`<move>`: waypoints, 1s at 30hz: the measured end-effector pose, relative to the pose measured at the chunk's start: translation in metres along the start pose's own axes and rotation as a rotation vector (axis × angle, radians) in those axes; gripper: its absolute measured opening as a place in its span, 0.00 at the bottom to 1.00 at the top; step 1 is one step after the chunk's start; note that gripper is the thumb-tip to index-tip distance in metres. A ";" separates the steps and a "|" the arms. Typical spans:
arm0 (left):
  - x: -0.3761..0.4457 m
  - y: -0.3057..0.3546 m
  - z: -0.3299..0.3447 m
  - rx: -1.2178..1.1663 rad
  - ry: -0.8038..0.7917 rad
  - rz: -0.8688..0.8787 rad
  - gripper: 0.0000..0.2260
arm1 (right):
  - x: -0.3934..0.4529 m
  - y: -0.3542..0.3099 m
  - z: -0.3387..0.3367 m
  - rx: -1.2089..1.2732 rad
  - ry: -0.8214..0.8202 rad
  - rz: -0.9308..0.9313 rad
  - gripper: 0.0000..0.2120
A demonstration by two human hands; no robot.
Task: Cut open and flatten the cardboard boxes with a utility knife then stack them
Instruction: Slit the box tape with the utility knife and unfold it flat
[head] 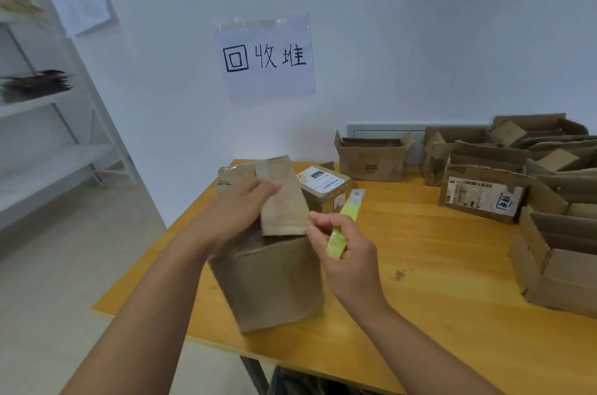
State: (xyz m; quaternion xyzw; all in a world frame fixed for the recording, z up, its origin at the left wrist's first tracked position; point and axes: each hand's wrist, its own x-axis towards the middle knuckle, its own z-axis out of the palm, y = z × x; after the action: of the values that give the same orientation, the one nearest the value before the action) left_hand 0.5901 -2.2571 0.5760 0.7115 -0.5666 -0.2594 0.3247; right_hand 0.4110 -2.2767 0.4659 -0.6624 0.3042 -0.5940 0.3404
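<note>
Near the left front corner of the wooden bench [420, 265] stands a tall brown cardboard box [271, 281], its long axis upright, with one top flap [284, 200] raised and leaning away toward the wall. From the head camera, the left hand [239, 207] lies on the box top with its fingers reaching onto that flap; motion blur makes it hard to tell whether they curl round the flap edge or only press it. The right hand [349, 259] is wrapped round the yellow-green handle of a utility knife [344, 220], whose long axis runs up and away from the person, its pale tip pointing toward the far right, just beside the flap's right edge. Touching the back of the tall box sits a smaller sealed box [326, 191] with a white shipping label showing a black patch that reads "OTO" and a barcode. Farther back by the wall, an open box [371, 158] carries dark printed lettering, seen upside down and too small to read. On the right, a cluster of opened boxes [549, 187] includes one with a barcode label and blue handwritten characters. On the wall hangs a paper sign [265, 55] handwritten "回收堆". A white shelf unit [48, 97] stands at the left.
</note>
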 end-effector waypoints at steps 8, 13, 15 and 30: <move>0.001 -0.012 -0.027 0.733 -0.037 -0.131 0.35 | 0.014 -0.014 0.003 0.071 -0.117 0.109 0.10; -0.005 -0.037 -0.068 0.937 -0.137 -0.199 0.36 | 0.043 -0.008 0.001 0.047 -0.103 0.168 0.11; 0.000 -0.047 -0.074 0.923 -0.131 -0.185 0.34 | 0.049 -0.005 0.002 0.043 -0.086 0.191 0.10; 0.042 -0.047 -0.006 0.813 0.163 0.345 0.37 | 0.060 0.002 0.004 -0.006 -0.056 0.264 0.08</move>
State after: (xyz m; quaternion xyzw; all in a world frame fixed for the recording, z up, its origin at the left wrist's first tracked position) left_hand 0.6341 -2.2900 0.5446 0.6946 -0.7054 0.0993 0.1005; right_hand 0.4212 -2.3263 0.4990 -0.6340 0.3807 -0.5244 0.4221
